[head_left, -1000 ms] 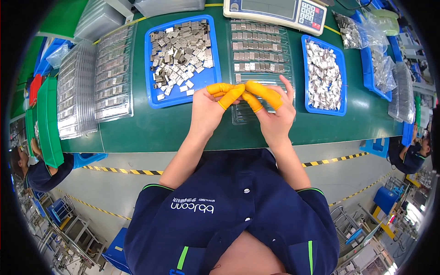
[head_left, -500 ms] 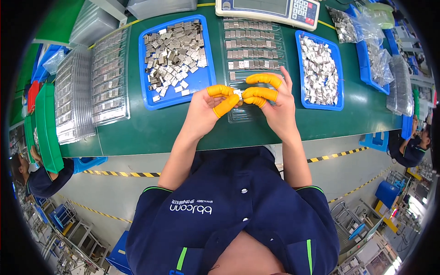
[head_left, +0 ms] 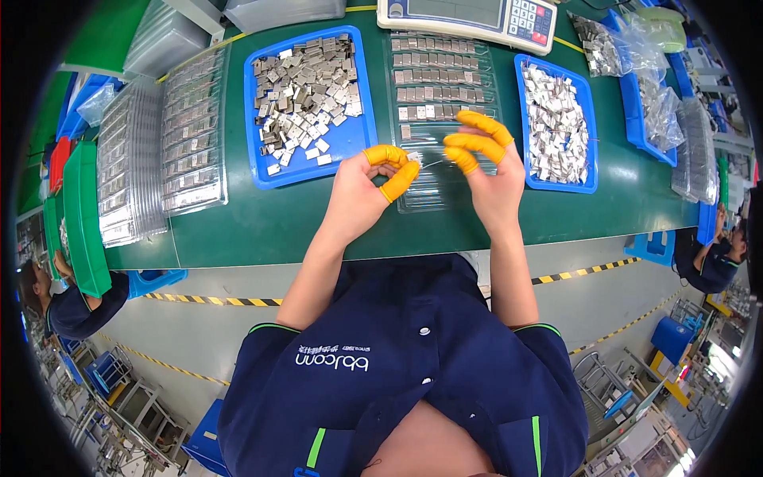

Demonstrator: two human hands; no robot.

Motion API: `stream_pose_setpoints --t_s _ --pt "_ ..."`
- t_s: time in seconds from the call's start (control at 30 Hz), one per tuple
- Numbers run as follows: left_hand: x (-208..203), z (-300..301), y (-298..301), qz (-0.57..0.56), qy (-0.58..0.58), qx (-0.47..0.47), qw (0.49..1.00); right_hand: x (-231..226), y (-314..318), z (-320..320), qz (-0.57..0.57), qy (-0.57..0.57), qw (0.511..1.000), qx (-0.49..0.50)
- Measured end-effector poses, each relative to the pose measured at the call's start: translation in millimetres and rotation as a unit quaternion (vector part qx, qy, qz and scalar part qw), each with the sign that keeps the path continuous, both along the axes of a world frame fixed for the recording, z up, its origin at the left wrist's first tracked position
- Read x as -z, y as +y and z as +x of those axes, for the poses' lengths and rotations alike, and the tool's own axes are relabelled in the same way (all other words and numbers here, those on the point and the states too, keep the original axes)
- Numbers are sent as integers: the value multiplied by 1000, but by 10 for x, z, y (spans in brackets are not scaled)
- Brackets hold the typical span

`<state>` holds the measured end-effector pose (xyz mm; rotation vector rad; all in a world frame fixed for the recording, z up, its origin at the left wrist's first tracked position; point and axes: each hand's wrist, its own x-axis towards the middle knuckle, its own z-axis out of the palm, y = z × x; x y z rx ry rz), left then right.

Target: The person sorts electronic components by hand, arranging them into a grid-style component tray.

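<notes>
My left hand (head_left: 367,191), with orange finger cots, pinches a small silvery metal part (head_left: 413,157) between thumb and forefinger. My right hand (head_left: 486,171), also in orange cots, hovers just to the right with its fingers curled and apart; nothing shows in it. Both hands are above a clear plastic tray (head_left: 442,111) whose far rows hold metal parts. A blue tray (head_left: 350,143) of loose silvery parts lies to the left, and a second blue tray (head_left: 556,127) of parts to the right.
A weighing scale (head_left: 469,16) stands at the far edge of the green table (head_left: 238,230). Stacks of clear trays (head_left: 159,151) sit at left, bags of parts (head_left: 636,71) at right. Other people sit at both sides below the table.
My hands, joined a second ago over the clear tray, have drawn apart. The left keeps the small part; the right has moved a little right.
</notes>
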<state>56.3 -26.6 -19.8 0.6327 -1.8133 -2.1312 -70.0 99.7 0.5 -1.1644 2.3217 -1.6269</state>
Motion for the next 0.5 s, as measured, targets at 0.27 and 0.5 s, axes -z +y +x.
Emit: stream_pose_setpoints --t_s 0.27,0.5 --pt "-28 5 -47 67 -5 46 997 31 -3 71 17 35 996 -86" --pt "-164 165 -106 32 -10 -6 999 130 -127 -105 95 124 987 -23"
